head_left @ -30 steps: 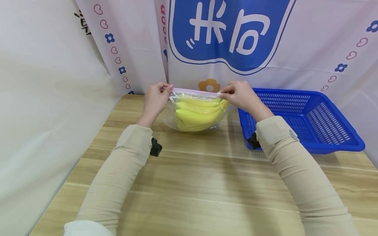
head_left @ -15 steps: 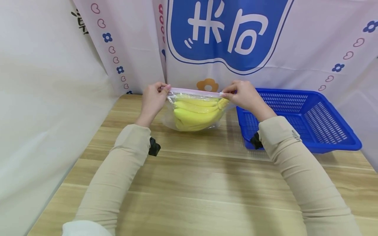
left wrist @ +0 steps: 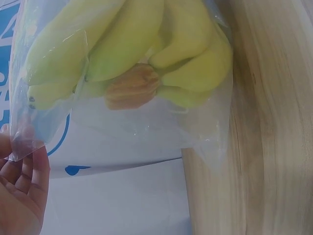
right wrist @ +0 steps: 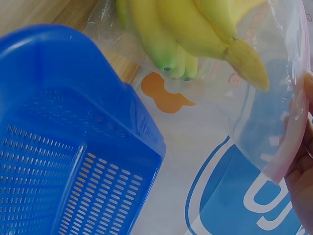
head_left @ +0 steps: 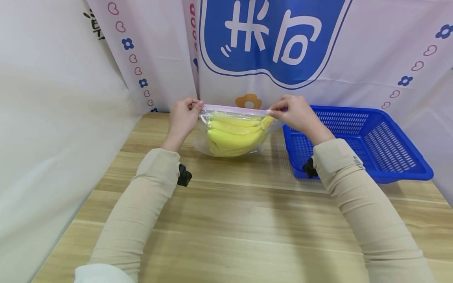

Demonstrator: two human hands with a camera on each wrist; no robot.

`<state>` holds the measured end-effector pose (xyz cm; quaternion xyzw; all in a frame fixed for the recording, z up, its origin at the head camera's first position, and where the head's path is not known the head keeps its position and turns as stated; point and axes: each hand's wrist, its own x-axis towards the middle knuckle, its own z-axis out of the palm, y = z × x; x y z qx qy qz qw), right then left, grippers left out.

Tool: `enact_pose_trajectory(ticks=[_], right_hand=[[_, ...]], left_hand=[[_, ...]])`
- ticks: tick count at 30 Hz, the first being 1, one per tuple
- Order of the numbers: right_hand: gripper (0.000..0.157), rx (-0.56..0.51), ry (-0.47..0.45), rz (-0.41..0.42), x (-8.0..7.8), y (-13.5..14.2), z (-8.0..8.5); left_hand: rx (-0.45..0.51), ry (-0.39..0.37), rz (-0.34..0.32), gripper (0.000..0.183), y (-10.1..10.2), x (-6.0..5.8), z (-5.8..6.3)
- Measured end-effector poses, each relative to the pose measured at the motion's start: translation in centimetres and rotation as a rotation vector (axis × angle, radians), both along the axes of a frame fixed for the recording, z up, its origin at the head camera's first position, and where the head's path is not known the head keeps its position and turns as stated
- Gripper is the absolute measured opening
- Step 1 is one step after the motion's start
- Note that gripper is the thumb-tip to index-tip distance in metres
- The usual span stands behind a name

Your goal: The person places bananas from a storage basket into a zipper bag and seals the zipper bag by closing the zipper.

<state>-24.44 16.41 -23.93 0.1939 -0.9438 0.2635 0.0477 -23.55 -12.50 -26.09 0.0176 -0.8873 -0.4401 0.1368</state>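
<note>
In the head view a clear zip bag [head_left: 233, 111] with a pale pink strip along its top hangs between both hands near the back of the table. Yellow bananas [head_left: 237, 137] fill it. In the left wrist view a brown ridged lump [left wrist: 133, 88] shows among them. My left hand [head_left: 183, 120] pinches the strip's left end between thumb and fingers. At its right end, my right hand [head_left: 295, 114] pinches the strip by a small white slider [head_left: 269, 113]. The right wrist view shows the bunch's stem [right wrist: 247, 63] near the strip's side of the bag.
A blue perforated basket [head_left: 400, 173] stands on the wooden table [head_left: 226, 220], right of the bag and partly behind my right forearm. A printed cloth [head_left: 170, 59] hangs behind. A white sheet [head_left: 53, 118] drops along the left table edge.
My right hand and the white slider have moved a little to the right along the strip. The left hand keeps its hold, and the bananas stay in the bag.
</note>
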Motion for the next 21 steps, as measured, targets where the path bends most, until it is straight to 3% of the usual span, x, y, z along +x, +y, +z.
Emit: enact_pose_trajectory(ticks=[21], right_hand=[[0.027, 0.005, 0.005, -0.04, -0.1, 1.1, 0.0]], left_hand=[[-0.009, 0.0, 0.015, 0.03, -0.2, -0.1, 0.0]])
